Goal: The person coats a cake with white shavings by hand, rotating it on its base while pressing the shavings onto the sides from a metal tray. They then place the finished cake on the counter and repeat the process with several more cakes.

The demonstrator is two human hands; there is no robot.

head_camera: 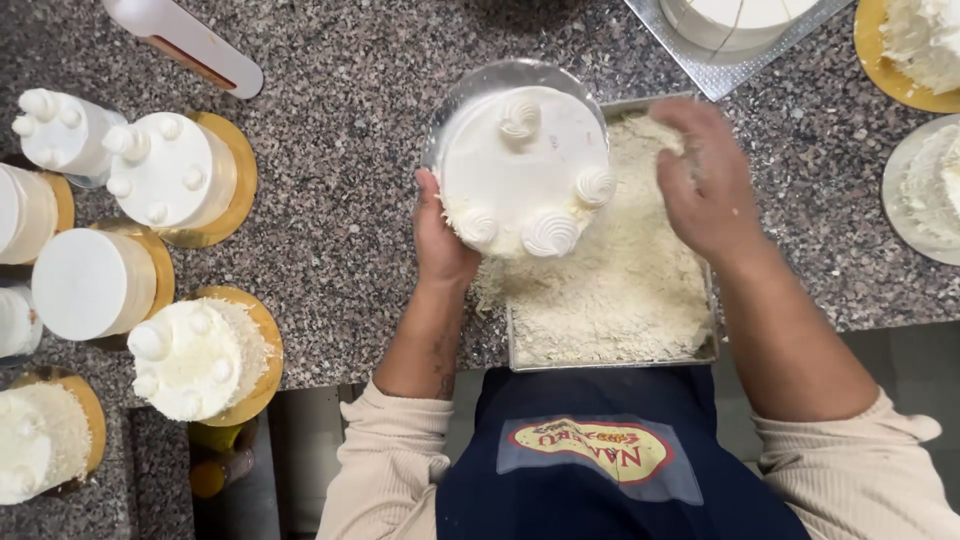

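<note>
My left hand [440, 240] holds up a round white cream cake [520, 165] on a silver board, tilted over a metal tray [610, 362] filled with white flakes [610, 280]. The cake has piped cream swirls on top and flakes stuck to its lower side. My right hand [705, 180] is in the tray at the cake's right side, fingers curled over the flakes; I cannot tell how much it holds.
Several white cakes on gold boards [240, 185] stand on the speckled granite counter [340, 150] at the left. A white bottle [185, 40] lies at top left. More cakes sit at top right [920, 45], one on a silver square board [725, 65].
</note>
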